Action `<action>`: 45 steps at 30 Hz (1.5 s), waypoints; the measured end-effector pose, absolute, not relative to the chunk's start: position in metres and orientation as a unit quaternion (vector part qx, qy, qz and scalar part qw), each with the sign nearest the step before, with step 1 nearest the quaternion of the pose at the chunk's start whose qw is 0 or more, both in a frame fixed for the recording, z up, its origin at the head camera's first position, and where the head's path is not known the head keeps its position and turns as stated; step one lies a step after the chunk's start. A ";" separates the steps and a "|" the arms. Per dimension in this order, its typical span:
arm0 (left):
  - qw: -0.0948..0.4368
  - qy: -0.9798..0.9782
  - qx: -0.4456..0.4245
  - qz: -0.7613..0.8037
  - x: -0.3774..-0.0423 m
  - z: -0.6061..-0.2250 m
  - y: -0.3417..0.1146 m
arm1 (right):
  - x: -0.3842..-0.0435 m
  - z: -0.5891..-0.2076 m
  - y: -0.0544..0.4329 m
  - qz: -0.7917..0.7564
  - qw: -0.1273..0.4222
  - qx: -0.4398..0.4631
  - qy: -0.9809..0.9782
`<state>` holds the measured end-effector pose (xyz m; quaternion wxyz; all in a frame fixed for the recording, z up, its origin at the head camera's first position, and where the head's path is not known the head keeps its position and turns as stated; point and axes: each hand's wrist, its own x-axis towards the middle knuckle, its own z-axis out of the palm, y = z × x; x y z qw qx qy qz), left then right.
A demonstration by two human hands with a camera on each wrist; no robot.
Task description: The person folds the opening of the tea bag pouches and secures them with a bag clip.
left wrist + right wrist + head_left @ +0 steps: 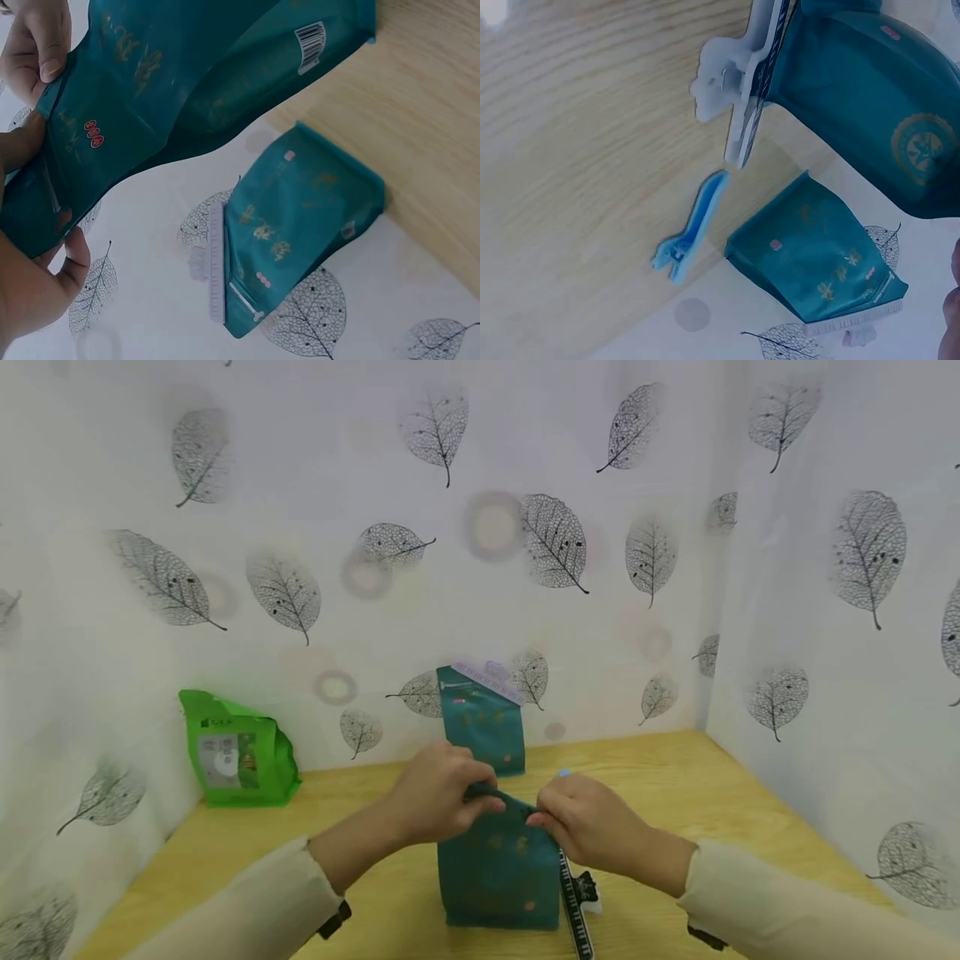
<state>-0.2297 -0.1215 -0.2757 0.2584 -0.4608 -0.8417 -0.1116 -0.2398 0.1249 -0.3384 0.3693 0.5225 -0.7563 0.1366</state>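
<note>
A teal pouch bag (498, 881) stands upright on the table, its top edge between both hands. My left hand (438, 797) pinches the left part of that edge, which looks folded over. At the right end of the edge, my right hand (592, 822) pinches with thumb and fingers. The left wrist view shows the bag's printed front (127, 82), with the left hand (34, 289) at its top. Beside the bag's lower right lies a sealing clip (576, 906) with a piano-key pattern. Its pale back (739, 90) shows in the right wrist view.
Behind stands a second teal bag (483, 735), a lilac clip (487, 681) across its top. A blue clip (694, 229) lies on the wooden table (360, 860). At the back left is a green bag (247, 756). Leaf-print curtains (322, 460) enclose the table.
</note>
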 end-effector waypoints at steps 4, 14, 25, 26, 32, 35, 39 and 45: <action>0.258 -0.841 -0.461 -0.115 -0.230 -0.276 -0.121 | -0.238 -0.333 0.121 0.173 0.329 0.522 -0.768; 0.261 -0.835 -0.468 -0.123 -0.227 -0.279 -0.124 | -0.239 -0.325 0.096 0.212 0.365 0.547 -0.723; 0.285 -0.818 -0.494 -0.077 -0.227 -0.280 -0.129 | -0.246 -0.325 0.093 0.193 0.390 0.559 -0.706; 0.288 -0.816 -0.495 -0.074 -0.227 -0.280 -0.129 | -0.246 -0.326 0.094 0.196 0.381 0.558 -0.711; 0.309 -0.819 -0.478 -0.077 -0.227 -0.283 -0.129 | -0.244 -0.333 0.099 0.204 0.357 0.547 -0.729; 0.310 -0.821 -0.473 -0.084 -0.227 -0.284 -0.130 | -0.245 -0.336 0.100 0.187 0.388 0.527 -0.732; 0.298 -0.825 -0.473 -0.076 -0.229 -0.284 -0.130 | -0.244 -0.339 0.110 0.157 0.398 0.504 -0.750; 0.263 -0.837 -0.476 -0.057 -0.232 -0.279 -0.124 | -0.244 -0.337 0.130 0.170 0.308 0.538 -0.766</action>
